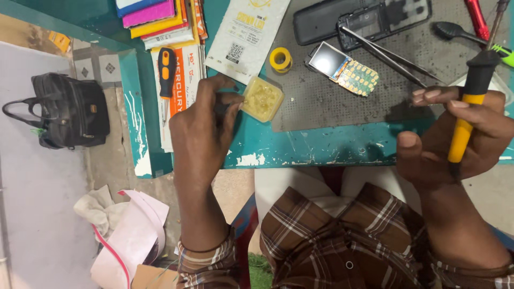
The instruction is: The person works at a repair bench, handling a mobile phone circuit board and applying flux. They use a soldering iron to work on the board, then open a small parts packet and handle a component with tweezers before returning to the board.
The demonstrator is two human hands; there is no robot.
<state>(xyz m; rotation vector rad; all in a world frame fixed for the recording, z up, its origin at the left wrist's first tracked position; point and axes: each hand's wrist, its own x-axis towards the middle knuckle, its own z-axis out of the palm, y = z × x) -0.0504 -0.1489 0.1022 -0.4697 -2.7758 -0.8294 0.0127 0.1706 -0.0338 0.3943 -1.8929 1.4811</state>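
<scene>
- The left hand (206,120) rests near the front edge of the teal bench (300,147), its fingers pinched narrow on the side of a small square tub of yellowish paste (262,98).
- The tub sits on the bench just beside the left edge of the grey perforated mat (332,104).
- The right hand (455,139) is closed around a soldering iron with a yellow and black handle (467,109), held above the bench's front right edge.
- On the mat, well back from the hands, lie an opened phone board with screen and keypad (345,68), tweezers (385,52) and a black phone shell (369,18).
- A yellow tape roll (280,59) lies behind the tub.
- A black bag (67,109) sits on the floor to the left.
</scene>
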